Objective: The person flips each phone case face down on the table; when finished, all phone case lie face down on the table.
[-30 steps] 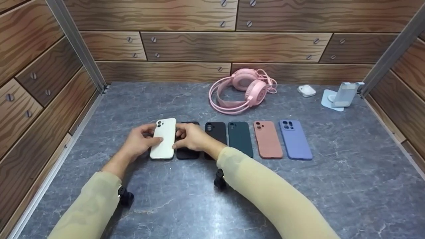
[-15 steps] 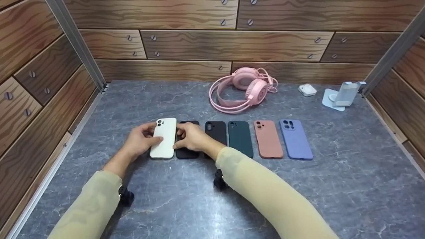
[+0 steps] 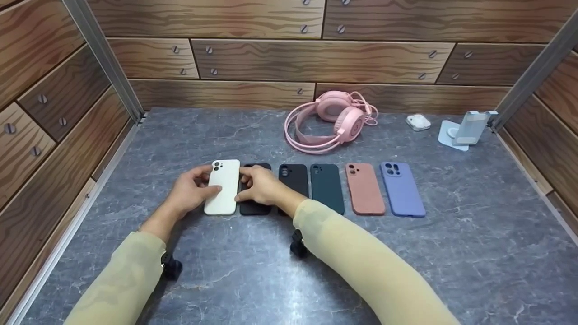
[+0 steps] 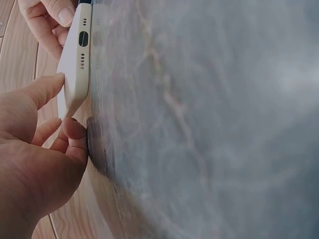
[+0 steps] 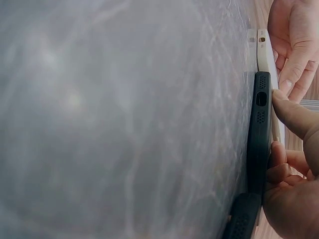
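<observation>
A white phone case [image 3: 227, 180] lies flat at the left end of a row of cases, camera cutouts towards the back. My left hand [image 3: 187, 192] grips its left side, thumb on the back face and curled fingers at the edge. From the other side my right hand [image 3: 266, 186] holds the right edge between thumb and fingers, reaching over a black case [image 3: 255, 209] that it partly hides. In the left wrist view the white case [image 4: 75, 74] shows its port cutout and small holes. A dark case [image 5: 258, 134] stands out in the right wrist view.
Rightward in the row lie another black case [image 3: 294, 174], a dark green case [image 3: 327, 189], a pink case [image 3: 365, 189] and a lavender case [image 3: 404, 192]. Behind are pink headphones [image 3: 347, 124], a small white case [image 3: 418, 122] and a light blue stand [image 3: 469, 128]. Wood-patterned panels enclose the table [image 3: 235, 280].
</observation>
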The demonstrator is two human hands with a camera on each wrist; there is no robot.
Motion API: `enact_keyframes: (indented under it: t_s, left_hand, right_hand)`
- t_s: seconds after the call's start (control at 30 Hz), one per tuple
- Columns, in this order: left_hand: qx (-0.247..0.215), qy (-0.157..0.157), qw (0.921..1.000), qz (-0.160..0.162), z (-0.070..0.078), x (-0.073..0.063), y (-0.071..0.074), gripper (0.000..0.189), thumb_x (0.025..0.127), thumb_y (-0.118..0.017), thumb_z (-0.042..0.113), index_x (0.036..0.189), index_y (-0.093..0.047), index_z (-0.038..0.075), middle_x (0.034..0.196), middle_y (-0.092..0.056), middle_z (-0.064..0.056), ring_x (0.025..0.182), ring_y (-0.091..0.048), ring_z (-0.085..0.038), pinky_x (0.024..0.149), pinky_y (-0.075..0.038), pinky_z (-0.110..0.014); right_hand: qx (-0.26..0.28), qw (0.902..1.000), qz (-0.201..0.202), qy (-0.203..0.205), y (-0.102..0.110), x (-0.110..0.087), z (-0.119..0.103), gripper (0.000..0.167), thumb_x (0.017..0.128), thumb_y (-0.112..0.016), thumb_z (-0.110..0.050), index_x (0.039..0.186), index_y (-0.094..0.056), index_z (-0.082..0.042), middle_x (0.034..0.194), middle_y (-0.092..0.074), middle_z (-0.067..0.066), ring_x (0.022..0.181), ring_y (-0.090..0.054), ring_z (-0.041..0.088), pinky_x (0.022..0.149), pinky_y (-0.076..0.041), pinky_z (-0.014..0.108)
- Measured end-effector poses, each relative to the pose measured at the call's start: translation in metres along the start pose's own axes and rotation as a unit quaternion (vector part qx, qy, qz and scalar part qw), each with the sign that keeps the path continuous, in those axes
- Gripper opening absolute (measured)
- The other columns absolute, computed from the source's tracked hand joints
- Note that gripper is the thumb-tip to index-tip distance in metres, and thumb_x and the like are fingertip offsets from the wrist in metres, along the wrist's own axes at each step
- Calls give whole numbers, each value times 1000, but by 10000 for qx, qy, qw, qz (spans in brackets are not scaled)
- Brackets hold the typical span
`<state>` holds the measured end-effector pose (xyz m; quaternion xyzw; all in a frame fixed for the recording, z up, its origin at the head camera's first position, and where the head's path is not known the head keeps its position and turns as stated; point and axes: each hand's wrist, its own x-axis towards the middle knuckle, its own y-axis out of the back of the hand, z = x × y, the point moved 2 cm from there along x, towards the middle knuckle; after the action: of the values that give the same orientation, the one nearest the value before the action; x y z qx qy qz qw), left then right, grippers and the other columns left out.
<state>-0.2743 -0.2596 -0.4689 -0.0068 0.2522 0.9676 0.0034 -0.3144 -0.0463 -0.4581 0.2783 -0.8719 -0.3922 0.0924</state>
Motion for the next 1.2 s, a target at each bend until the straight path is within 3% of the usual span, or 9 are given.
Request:
enact_keyframes:
  t_s: [0.2,0.43,0.63,0.83,1.0,1.2]
  left_hand:
    - [61,-56,10000,-10,0,1,-1,64,95,-76,8,152,-50,-8,120,-62,-22,96,-56,-24,73,-49,-23]
    - [61,-68,10000,-29,0,1,-3,66,94,-76,7,152,-50,-8,125,-63,-24,99,-57,-25,75,-49,-22]
    - [16,-151,9999,-45,1,1,-6,66,92,-76,4,151,-50,-10,123,-64,-25,96,-58,-24,74,-49,-21]
    - [294,-91,9995,-19,4,2,-7,61,95,-75,8,150,-53,-7,124,-63,-24,99,-58,-26,78,-49,-27]
    - [720,-140,9973,65,11,1,-5,57,100,-72,15,150,-54,-4,128,-62,-24,108,-60,-34,89,-51,-43]
    - [1347,-687,9882,248,23,-2,4,60,99,-74,22,149,-55,-5,130,-61,-28,117,-62,-43,99,-51,-57]
  right_hand:
    - [-132,9999,-15,-8,0,1,0,81,88,-90,-26,156,-52,-6,116,-65,4,101,-61,17,93,-50,30]
    - [-295,9996,-12,27,-1,0,0,68,89,-89,-26,147,-60,-5,119,-63,6,105,-61,20,96,-50,31]
    - [-316,9995,17,-17,-1,-1,3,73,89,-89,-27,151,-58,-6,120,-64,5,106,-62,20,97,-49,31]
    - [276,9992,258,147,5,-4,3,72,89,-88,-18,151,-56,0,117,-68,9,100,-64,18,92,-52,28]
    - [811,9941,630,350,23,-16,5,65,93,-84,-15,149,-57,2,113,-69,12,97,-65,19,88,-55,28]
    - [830,9888,1110,560,70,-46,20,61,95,-83,-20,146,-60,1,112,-72,15,101,-68,26,92,-56,37]
